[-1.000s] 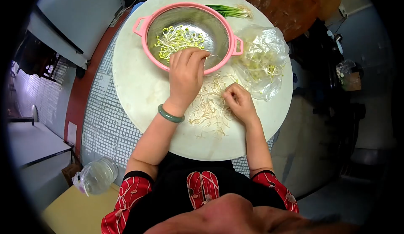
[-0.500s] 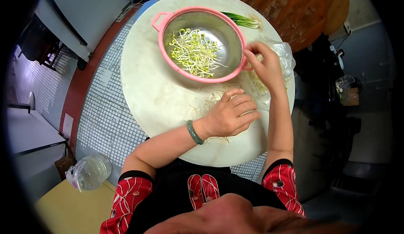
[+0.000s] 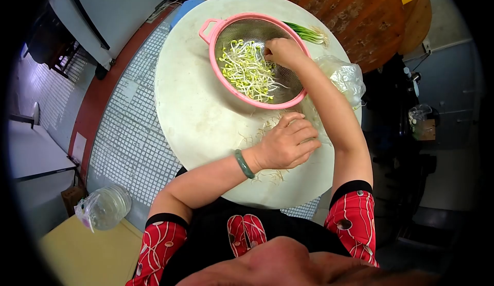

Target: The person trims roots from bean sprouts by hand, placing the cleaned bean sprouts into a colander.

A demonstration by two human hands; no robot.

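A pink-rimmed metal colander (image 3: 214,62) holds a heap of bean sprouts (image 3: 246,70) with yellow-green heads and white stems. My right hand (image 3: 284,53) reaches over its right side, fingers bent down inside beside the sprouts; whatever they pinch is hidden. Below the colander, my left hand (image 3: 288,141), with a green bangle (image 3: 244,164) at the wrist, rests near the table surface. Its fingers are curled, and their contents are out of sight. Thin sprout roots (image 3: 272,175) lie scattered around and under that hand. At the right sits a clear plastic bag (image 3: 342,75), partly behind my right forearm.
Everything stands on a round white table (image 3: 180,90). A bunch of green onions (image 3: 307,32) lies behind the colander. Wooden tabletops (image 3: 329,8) lean at the back. A large water bottle (image 3: 110,206) stands on a yellowish surface (image 3: 92,255) at lower left.
My right hand has moved left and up from beside the colander's right handle and the bag into the colander. My left hand stays curled over the table. The view has shifted slightly.
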